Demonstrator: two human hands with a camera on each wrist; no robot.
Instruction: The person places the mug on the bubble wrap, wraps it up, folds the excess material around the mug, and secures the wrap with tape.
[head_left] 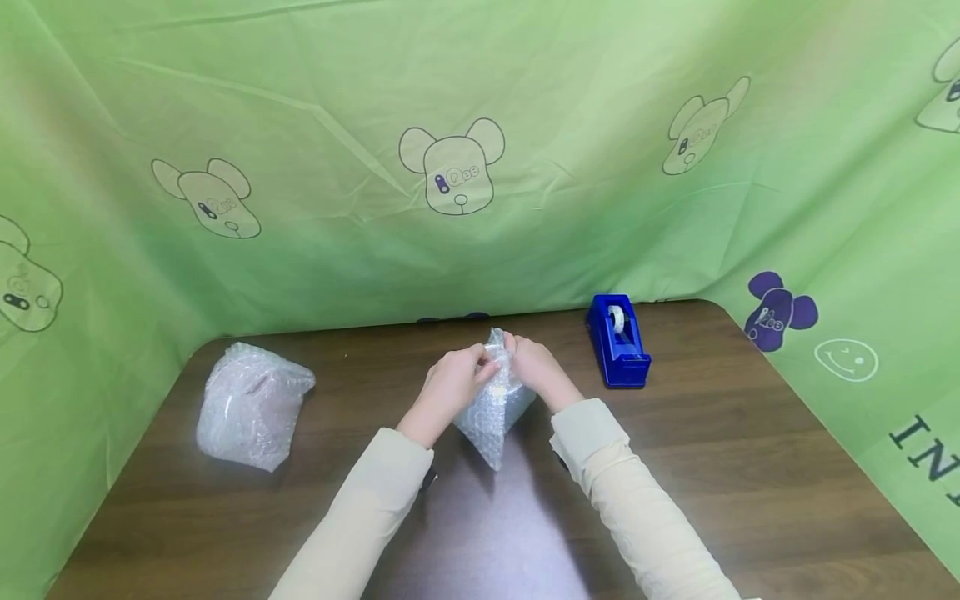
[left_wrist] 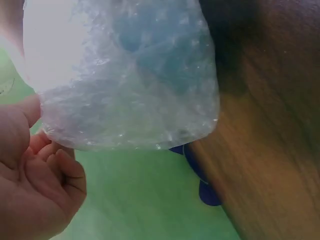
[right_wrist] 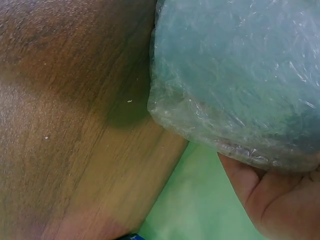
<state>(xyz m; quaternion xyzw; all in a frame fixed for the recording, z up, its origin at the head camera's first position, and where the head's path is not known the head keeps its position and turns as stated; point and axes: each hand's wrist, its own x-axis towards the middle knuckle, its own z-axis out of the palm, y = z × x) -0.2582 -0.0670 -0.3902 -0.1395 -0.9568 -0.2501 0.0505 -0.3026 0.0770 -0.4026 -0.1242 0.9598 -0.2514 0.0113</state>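
Observation:
A bubble-wrap package [head_left: 491, 421] stands on its lower edge at the middle of the table, with something bluish showing through the clear wrap [left_wrist: 165, 55]. My left hand [head_left: 452, 379] pinches its upper edge between thumb and fingers; the left wrist view shows that hand [left_wrist: 42, 175] at the wrap's corner. From the other side my right hand [head_left: 536, 367] grips the upper part of the package. In the right wrist view, the wrap [right_wrist: 225, 75] covers most of the right hand's fingers, leaving part of the hand [right_wrist: 280, 197] visible.
Another bubble-wrapped bundle [head_left: 255, 408] lies at the table's left. A blue tape dispenser [head_left: 621, 346] with a roll of clear tape stands at the back right. Green printed cloth [head_left: 330, 250] hangs behind the brown wooden table [head_left: 705, 467] and along its sides.

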